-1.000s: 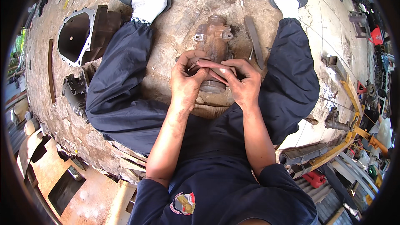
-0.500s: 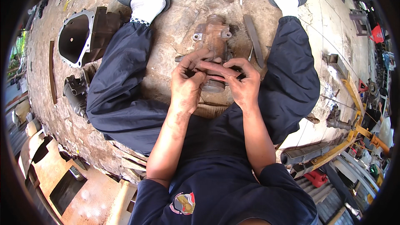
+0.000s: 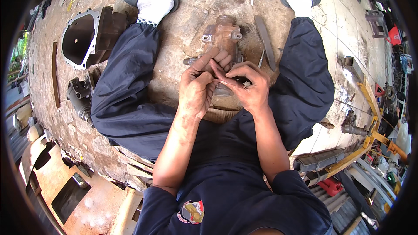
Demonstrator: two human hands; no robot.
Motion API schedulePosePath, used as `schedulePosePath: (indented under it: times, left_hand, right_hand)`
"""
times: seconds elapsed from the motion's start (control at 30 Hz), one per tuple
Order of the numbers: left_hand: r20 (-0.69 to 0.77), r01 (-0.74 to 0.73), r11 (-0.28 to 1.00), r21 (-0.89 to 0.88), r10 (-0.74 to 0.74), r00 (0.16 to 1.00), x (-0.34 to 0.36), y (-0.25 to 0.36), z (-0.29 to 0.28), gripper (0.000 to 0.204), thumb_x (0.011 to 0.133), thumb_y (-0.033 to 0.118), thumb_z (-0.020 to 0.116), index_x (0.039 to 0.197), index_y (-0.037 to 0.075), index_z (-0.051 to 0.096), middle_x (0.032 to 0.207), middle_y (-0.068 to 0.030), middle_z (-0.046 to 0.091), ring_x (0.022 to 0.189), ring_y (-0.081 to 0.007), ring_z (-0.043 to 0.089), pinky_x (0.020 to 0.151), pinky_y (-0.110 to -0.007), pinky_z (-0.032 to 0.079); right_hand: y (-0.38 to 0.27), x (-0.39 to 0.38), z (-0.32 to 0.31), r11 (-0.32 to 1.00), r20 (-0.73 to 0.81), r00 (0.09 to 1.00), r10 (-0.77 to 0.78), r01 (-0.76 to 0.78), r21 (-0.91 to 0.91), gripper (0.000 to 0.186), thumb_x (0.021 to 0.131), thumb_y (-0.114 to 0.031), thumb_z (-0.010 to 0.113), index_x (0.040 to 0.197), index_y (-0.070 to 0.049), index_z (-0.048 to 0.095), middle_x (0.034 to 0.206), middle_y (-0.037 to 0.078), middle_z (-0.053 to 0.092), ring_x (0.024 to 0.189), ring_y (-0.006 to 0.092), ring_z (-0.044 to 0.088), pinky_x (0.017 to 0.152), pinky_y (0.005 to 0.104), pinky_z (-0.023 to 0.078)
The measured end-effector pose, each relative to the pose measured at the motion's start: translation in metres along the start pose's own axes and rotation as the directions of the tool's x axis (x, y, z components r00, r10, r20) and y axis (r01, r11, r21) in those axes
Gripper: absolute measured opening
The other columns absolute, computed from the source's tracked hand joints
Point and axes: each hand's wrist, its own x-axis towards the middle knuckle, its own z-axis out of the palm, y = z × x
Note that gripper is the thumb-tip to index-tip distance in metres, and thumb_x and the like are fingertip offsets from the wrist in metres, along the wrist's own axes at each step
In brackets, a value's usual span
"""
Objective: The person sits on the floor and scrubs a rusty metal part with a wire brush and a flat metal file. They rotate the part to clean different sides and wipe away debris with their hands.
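Observation:
Between my two hands is a small folded piece of sandpaper [image 3: 220, 74], reddish brown and creased. My left hand [image 3: 198, 89] pinches its lower left end with the thumb, the fingers curled up behind it. My right hand [image 3: 254, 88] is closed on the other side, its fingertips pressed on the fold. Below the hands, a rusty metal housing [image 3: 225, 35] with bolt lugs stands on the ground between my legs; the hands hide part of its near half.
A long flat file [image 3: 264, 42] and a thin rod [image 3: 261, 58] lie right of the housing. Left of my leg are a large open casing [image 3: 92, 39] and a dark cylindrical motor part [image 3: 79, 98]. A yellow metal frame [image 3: 370, 137] stands at the right.
The sandpaper, held out lengthwise before, is now folded and tilted upward. My right hand has turned inward and closed more tightly; the left hand stays nearly in place.

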Motion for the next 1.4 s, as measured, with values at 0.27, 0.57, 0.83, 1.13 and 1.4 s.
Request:
schedulePosePath:
  times: [0.27,0.57,0.83,1.13,1.4]
  left_hand:
    - [-0.143,-0.011,0.996,-0.090,-0.001,0.990,0.002,-0.003,0.000,0.049,0.102,-0.010,0.043,0.150,-0.014,0.044,0.142,-0.0318,0.061,0.134,-0.0382,0.063,0.114,-0.048,0.055]
    - [-0.006,-0.003,1.000,0.012,0.003,1.000,-0.008,-0.009,0.006,0.072,0.085,-0.019,0.037,0.157,-0.009,0.039,0.148,-0.0310,0.056,0.136,-0.0376,0.059,0.109,-0.042,0.056]
    - [0.120,0.103,0.963,-0.251,-0.075,0.990,0.002,0.007,-0.005,0.091,0.071,-0.019,0.040,0.161,-0.006,0.036,0.158,-0.0353,0.044,0.153,-0.0423,0.040,0.120,-0.041,0.045]
    - [-0.012,-0.013,0.927,0.375,0.019,1.000,0.004,0.012,0.002,0.072,0.084,-0.010,0.049,0.156,-0.005,0.045,0.160,-0.0280,0.046,0.146,-0.0365,0.049,0.122,-0.039,0.039]
    - [0.187,-0.239,0.118,0.964,0.340,0.922,-0.027,-0.045,-0.034,0.124,0.074,0.044,0.096,0.165,-0.001,0.025,0.168,-0.0322,0.024,0.157,-0.0476,0.028,0.127,-0.052,0.032]
  right_hand:
    - [0.016,0.000,-0.006,0.992,0.109,0.988,-0.107,0.098,0.085,0.022,0.074,-0.004,0.092,0.092,-0.004,0.078,0.099,0.011,0.077,0.091,0.0238,0.076,0.078,0.0340,0.060]
    - [0.019,-0.010,-0.001,0.991,-0.007,0.996,-0.090,0.090,0.104,0.022,0.074,0.000,0.090,0.092,-0.003,0.078,0.102,0.011,0.077,0.092,0.0236,0.076,0.077,0.0346,0.061]
    - [-0.001,-0.004,-0.010,0.989,0.194,0.970,-0.146,0.145,0.023,0.041,0.075,0.006,0.084,0.114,-0.006,0.080,0.110,0.011,0.074,0.094,0.0296,0.075,0.079,0.0375,0.062]
    - [0.007,-0.006,0.004,0.963,0.100,0.980,-0.169,0.186,-0.193,0.040,0.086,0.005,0.077,0.126,-0.004,0.077,0.117,0.015,0.066,0.096,0.0323,0.073,0.082,0.0406,0.061]
    - [0.016,0.016,-0.012,0.886,0.383,0.923,-0.039,0.209,-0.413,0.041,0.093,-0.004,0.074,0.134,-0.004,0.072,0.112,0.021,0.064,0.096,0.0402,0.071,0.086,0.0456,0.059]
